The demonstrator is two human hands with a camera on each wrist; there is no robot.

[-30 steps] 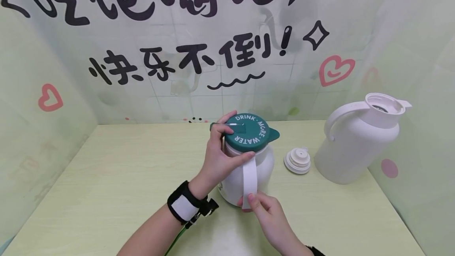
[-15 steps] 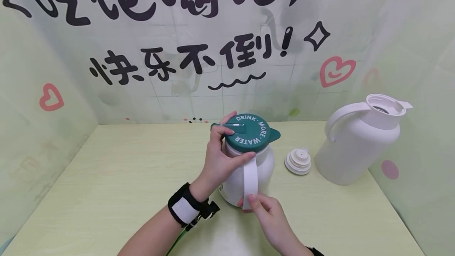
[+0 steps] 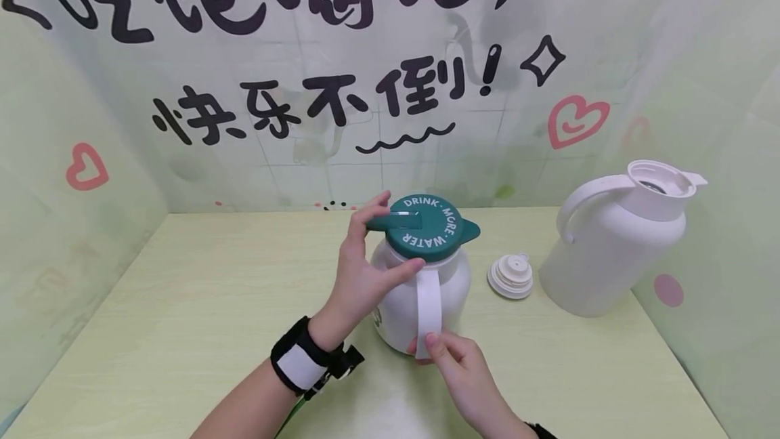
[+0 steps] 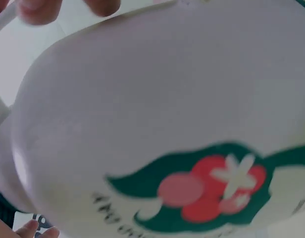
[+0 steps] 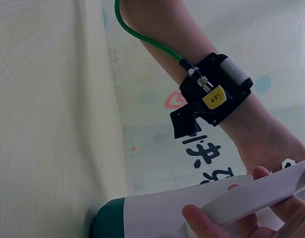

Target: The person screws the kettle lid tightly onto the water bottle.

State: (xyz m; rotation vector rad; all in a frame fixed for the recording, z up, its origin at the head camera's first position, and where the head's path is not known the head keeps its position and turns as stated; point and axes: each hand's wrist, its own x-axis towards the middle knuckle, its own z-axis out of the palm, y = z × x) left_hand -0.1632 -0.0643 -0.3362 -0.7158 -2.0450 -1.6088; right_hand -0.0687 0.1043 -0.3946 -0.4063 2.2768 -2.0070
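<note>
The white jug has a green lid; your left hand spreads ungripping beside it, your right hand grasps the handle.

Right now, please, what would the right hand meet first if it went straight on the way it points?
Beyond the handle it grips, the right hand would probably meet the white jug first, though the gap is hard to judge.
</note>
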